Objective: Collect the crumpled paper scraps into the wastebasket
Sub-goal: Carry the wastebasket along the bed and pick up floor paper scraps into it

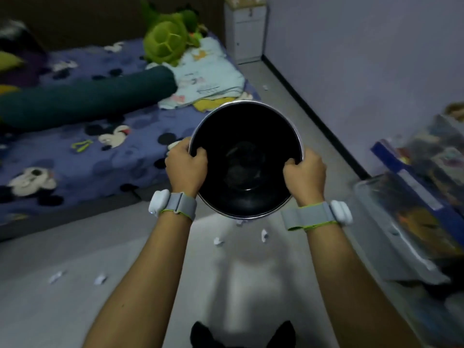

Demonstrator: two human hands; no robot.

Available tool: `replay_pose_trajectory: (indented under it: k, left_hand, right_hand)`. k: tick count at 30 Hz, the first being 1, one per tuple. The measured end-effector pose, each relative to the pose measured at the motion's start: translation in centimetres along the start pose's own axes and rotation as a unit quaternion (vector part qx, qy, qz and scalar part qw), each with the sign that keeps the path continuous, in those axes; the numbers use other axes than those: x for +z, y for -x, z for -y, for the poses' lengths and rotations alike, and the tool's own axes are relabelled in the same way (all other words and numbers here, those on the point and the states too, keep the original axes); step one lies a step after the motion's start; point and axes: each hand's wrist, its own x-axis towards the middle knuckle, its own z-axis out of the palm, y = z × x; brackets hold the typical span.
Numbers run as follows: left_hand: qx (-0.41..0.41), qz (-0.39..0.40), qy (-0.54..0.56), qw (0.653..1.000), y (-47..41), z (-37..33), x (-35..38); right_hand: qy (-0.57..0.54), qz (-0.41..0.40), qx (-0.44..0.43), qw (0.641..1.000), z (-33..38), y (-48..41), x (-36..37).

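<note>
I hold a round black wastebasket with a silver rim up in the air, its dark inside facing me. My left hand grips the rim on the left, fingers curled over the edge. My right hand grips the rim on the right the same way. White crumpled paper scraps lie on the grey floor: two just below the basket, two at the lower left, and one far off by the wall.
A low bed with a blue cartoon sheet, a dark bolster, a green turtle plush and folded cloths fills the left. A white cabinet stands at the back. Clear storage boxes line the right wall. Open floor lies ahead.
</note>
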Motion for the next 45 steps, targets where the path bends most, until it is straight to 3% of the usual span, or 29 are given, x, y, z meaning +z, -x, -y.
replay_pose_trajectory:
  k: [9, 14, 19, 28, 33, 37, 45]
  left_hand:
    - [-0.067, -0.118, -0.057, 0.989, -4.6, 12.2, -18.0]
    - [-0.123, -0.204, -0.083, 0.968, -6.6, 19.6, -28.1]
    - [-0.179, -0.246, -0.077, 0.949, -8.8, 25.4, -34.4]
    - [-0.232, -0.291, -0.092, 0.924, -15.4, 33.5, -43.0]
    - [-0.264, -0.28, -0.083, 0.919, -18.7, 39.4, -47.3]
    - [-0.241, -0.247, -0.096, 0.934, -20.6, 44.2, -49.1]
    - [-0.196, -0.087, -0.096, 0.972, -24.3, 55.1, -52.8]
  right_hand:
    - [0.024, 0.096, -0.096, 0.99, 12.9, 7.5, 16.4]
    - [-0.011, 0.196, -0.167, 0.966, 20.8, 11.9, 26.7]
    - [-0.017, 0.282, -0.195, 0.939, 26.6, 14.4, 35.0]
    - [-0.016, 0.336, -0.214, 0.917, 34.9, 17.2, 48.4]
    - [0.009, 0.356, -0.188, 0.915, 38.0, 20.4, 54.8]
    - [0.029, 0.33, -0.156, 0.93, 38.6, 22.6, 58.9]
    - [0.065, 0.244, -0.037, 0.967, 36.9, 30.2, 67.4]
